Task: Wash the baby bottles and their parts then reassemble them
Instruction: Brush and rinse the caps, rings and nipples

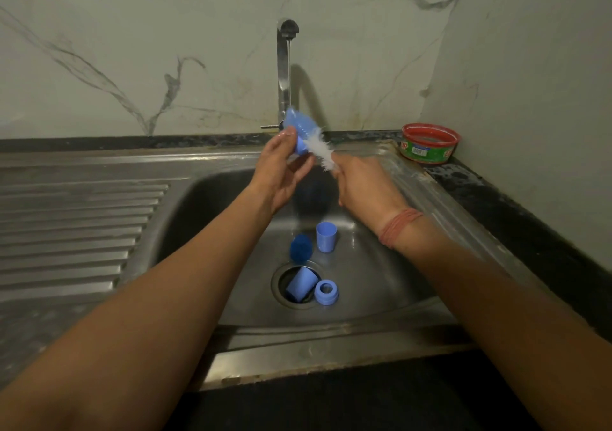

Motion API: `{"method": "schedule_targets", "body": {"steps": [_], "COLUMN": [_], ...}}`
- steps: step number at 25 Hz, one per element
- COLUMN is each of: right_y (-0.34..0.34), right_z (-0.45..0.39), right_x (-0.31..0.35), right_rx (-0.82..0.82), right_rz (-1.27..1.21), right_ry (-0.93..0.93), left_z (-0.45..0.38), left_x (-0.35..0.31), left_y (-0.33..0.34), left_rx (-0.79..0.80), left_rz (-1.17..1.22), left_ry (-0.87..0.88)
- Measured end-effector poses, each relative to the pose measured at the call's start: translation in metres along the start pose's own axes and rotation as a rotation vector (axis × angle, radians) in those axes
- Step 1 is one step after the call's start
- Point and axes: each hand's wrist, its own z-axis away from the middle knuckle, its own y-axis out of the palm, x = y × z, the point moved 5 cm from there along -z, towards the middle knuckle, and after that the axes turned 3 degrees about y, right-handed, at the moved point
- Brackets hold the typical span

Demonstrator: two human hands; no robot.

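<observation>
Forearms fill the near field and converge above the sink [381, 301], where the left hand [281, 172] holds a blue bottle [296, 126] tilted under the thin stream from the tap [284, 66]. Wet, smooth plastic of this kind is judged light, fairly stiff and slippery; the surest hold is likely around the narrow neck end, where the thumb and curled fingers now wrap it, leaving the mouth free for the brush. White bristles of a bottle brush [319, 152] sit at the bottle's lower opening, blurred, so how far they enter cannot be told. The right hand [364, 188] is clenched around the brush handle, fingers closed tight, a reddish thread band [399, 228] on its wrist.

Below, on the basin floor, lie further parts: a pale blue cap [326, 236] standing open side up, just beside a dark blue scrubber [300, 247]; a second pale blue cap [299, 284] tipped on its side in the drain [281, 293]; and a screw ring [326, 292] touching the drain's rim. These small pieces are judged light and easily washed about. A red-rimmed round tub [430, 144] stands on the counter at the right, well apart.
</observation>
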Motion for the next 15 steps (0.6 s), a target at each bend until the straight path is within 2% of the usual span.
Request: {"method": "schedule_targets", "body": {"steps": [2, 4, 8, 10, 15], "right_y": [0.004, 0.005, 0.0, -0.004, 0.001], "right_z": [0.005, 0.006, -0.004, -0.006, 0.009], "right_x": [0.006, 0.008, -0.008, -0.015, 0.014], "right_rx": [0.01, 0.011, -0.013, -0.014, 0.057], "right_rz": [0.031, 0.067, 0.099, 0.093, 0.03], "right_ry": [-0.03, -0.031, 0.052, 0.086, -0.04], "left_z": [-0.006, -0.006, 0.004, 0.005, -0.012], "left_x": [-0.003, -0.002, 0.011, 0.015, 0.001], "left_y": [-0.01, -0.009, 0.011, 0.017, -0.016], "left_rx": [-0.101, -0.115, 0.055, 0.084, -0.159], "left_rz": [0.05, 0.057, -0.064, -0.13, 0.02], "left_ry": [0.025, 0.013, -0.081, -0.084, 0.0]}}
